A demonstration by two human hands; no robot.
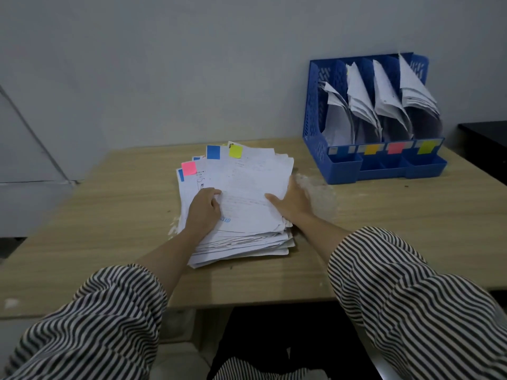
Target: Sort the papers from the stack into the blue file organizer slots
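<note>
Striped sleeves (411, 292) — black-and-white, loose, pushed up

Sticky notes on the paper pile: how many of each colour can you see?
Blue sticky notes: 2, one partly hidden at the left edge
Pink sticky note: 1
Yellow sticky note: 1
Total: 4
</note>
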